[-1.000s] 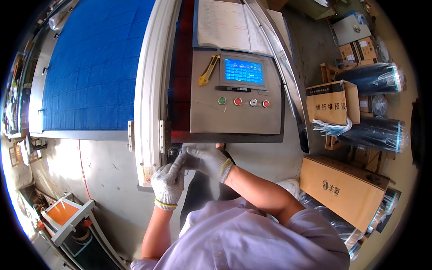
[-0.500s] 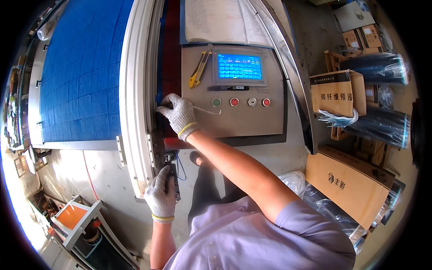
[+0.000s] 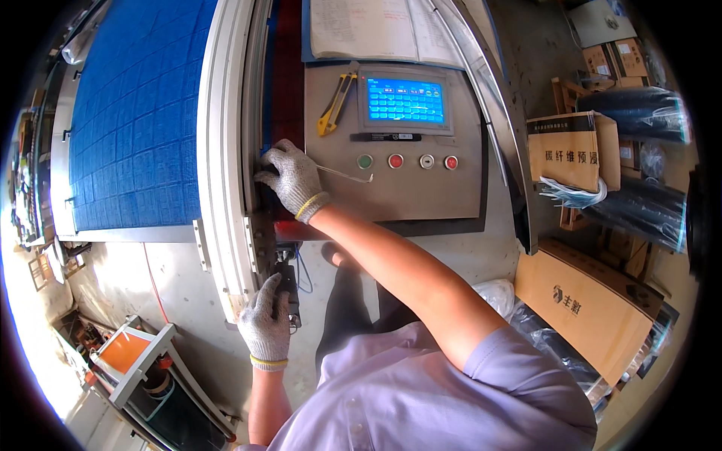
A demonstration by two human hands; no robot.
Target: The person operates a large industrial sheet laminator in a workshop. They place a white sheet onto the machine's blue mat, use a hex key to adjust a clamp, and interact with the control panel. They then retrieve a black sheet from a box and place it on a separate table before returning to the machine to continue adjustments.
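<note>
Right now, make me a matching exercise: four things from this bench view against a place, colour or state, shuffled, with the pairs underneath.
Things:
1. Cutter
2. Marker
3. Book
4. Right hand

Places, colours, states:
A. Lying open, pages up
B. Gloved, beside the white rail
C. Mainly yellow
D. Just below the lit screen

Pairs: 1-C, 2-D, 3-A, 4-B

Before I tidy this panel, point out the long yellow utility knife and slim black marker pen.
Long yellow utility knife (image 3: 336, 107): head view, handle's middle.
Slim black marker pen (image 3: 384, 137): head view, barrel's middle.
</note>
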